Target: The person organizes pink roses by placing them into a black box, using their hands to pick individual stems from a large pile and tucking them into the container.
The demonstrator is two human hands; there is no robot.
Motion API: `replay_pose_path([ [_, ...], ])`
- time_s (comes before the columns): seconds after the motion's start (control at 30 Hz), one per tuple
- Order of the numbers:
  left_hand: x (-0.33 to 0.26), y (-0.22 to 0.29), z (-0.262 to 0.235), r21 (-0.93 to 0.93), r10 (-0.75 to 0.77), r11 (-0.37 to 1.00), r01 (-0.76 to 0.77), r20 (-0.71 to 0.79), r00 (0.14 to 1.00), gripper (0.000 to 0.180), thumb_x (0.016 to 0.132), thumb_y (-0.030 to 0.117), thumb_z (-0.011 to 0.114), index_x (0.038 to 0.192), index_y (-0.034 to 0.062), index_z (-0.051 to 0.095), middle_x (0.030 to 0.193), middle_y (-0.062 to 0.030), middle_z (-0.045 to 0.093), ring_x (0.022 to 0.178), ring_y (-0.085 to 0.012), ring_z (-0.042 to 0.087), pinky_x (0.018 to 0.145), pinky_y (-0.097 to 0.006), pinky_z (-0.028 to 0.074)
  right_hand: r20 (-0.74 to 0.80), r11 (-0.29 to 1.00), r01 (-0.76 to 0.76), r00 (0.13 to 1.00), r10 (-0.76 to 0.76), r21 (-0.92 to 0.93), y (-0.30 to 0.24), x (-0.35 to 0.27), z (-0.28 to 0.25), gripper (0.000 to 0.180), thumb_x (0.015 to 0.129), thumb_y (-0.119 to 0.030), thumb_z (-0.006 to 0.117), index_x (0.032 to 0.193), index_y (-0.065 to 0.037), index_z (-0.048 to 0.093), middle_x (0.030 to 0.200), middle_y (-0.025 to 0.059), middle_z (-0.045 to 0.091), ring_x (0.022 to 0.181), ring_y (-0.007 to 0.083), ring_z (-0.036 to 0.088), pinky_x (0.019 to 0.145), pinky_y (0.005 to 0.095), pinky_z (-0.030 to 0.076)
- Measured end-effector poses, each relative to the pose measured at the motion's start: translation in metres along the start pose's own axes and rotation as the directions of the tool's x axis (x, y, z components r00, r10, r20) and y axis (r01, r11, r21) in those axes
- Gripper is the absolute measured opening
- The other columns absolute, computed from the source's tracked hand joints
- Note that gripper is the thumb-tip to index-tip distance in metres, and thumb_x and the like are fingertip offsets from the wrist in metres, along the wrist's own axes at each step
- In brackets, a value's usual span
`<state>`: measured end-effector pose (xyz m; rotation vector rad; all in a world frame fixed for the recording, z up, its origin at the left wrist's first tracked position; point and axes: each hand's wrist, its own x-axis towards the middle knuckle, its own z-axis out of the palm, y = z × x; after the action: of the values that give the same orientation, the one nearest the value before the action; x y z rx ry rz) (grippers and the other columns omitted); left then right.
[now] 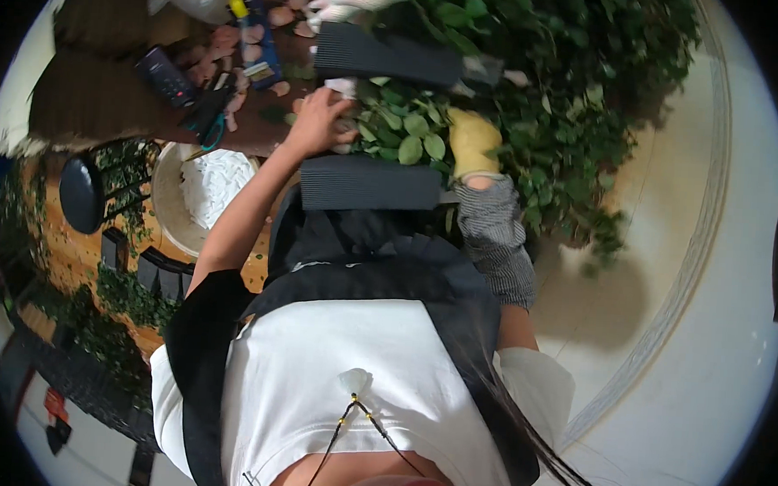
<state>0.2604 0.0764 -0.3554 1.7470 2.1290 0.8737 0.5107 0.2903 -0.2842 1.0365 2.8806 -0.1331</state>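
My bare left hand (pixel 319 123) is at the left end of a bunch of leafy green stems (pixel 404 125), its fingers curled round something pale that is mostly hidden. At the bunch's right end, my right hand (pixel 475 144) wears a yellow glove and closes on the stems, with a grey knit sleeve (pixel 492 235) over the forearm. The bunch lies between two dark ribbed blocks: the near block (pixel 370 186) in front of my body, the far block (pixel 386 54) beyond it. A small white-pink piece (pixel 340 86) shows just past my left fingers.
Scissors (pixel 209 119), a dark handset (pixel 166 76), a blue-and-yellow box (pixel 257 47) and pink petals (pixel 216 45) lie to the left. Below them stands a bucket (pixel 164 198) of white pieces. Thick foliage (pixel 572 103) fills the right side. A dark round stool (pixel 82 193) is far left.
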Motion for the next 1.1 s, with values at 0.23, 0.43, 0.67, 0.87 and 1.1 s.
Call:
replay_pose_path([
  [0.23,0.001,-0.005,0.006,0.138,0.002,0.990,-0.013,0.081,0.997,0.058,0.076,0.038,0.083,0.124,0.0116,0.064,0.115,-0.0206,0.054,0.112,-0.0392,0.053,0.094,-0.049,0.046,-0.179,0.982,0.021,0.984,0.014,0.189,0.015,-0.003,0.067,0.008,0.078,-0.015,0.069,0.079,-0.009,0.074,0.078,0.0128,0.070,0.081,0.0367,0.068,0.073,0.0512,0.053],
  [0.43,0.000,-0.011,0.008,0.185,-0.030,0.983,0.000,0.160,0.987,0.061,0.079,0.039,0.080,0.131,0.0143,0.060,0.124,-0.0218,0.052,0.120,-0.0421,0.050,0.099,-0.053,0.044,-0.001,0.986,0.017,1.000,-0.017,0.169,0.018,-0.013,0.000,0.048,0.085,-0.026,0.076,0.129,-0.010,0.064,0.117,0.0155,0.070,0.114,0.0367,0.064,0.097,0.0463,0.052],
  [0.67,-0.004,-0.015,0.014,0.111,0.021,0.994,-0.024,0.024,0.999,0.064,0.076,0.033,0.081,0.133,0.0142,0.059,0.126,-0.0208,0.050,0.121,-0.0421,0.049,0.098,-0.053,0.044,0.040,0.583,0.185,0.935,-0.351,0.791,-0.053,-0.045,-0.114,0.064,0.090,-0.025,0.075,0.149,-0.010,0.053,0.146,0.0177,0.058,0.137,0.0339,0.052,0.115,0.0443,0.042],
  [0.87,-0.008,-0.014,0.018,0.046,0.034,0.998,-0.032,-0.041,0.999,0.057,0.077,0.031,0.083,0.127,0.0112,0.064,0.119,-0.0174,0.054,0.116,-0.0385,0.053,0.097,-0.047,0.047,0.356,0.920,0.245,0.867,-0.349,0.306,-0.109,-0.043,-0.056,0.042,0.086,-0.019,0.071,0.127,-0.009,0.068,0.106,0.0121,0.075,0.097,0.0328,0.072,0.086,0.0446,0.056],
  [1.1,-0.035,0.009,0.009,-0.050,-0.011,0.999,0.010,-0.022,1.000,0.053,0.082,0.030,0.083,0.128,0.0119,0.063,0.122,-0.0201,0.054,0.116,-0.0400,0.054,0.100,-0.049,0.046,0.516,0.840,0.132,0.736,-0.439,0.527,-0.099,-0.062,-0.072,0.060,0.089,-0.029,0.076,0.141,-0.005,0.057,0.139,0.0179,0.062,0.126,0.0333,0.060,0.105,0.0411,0.048],
])
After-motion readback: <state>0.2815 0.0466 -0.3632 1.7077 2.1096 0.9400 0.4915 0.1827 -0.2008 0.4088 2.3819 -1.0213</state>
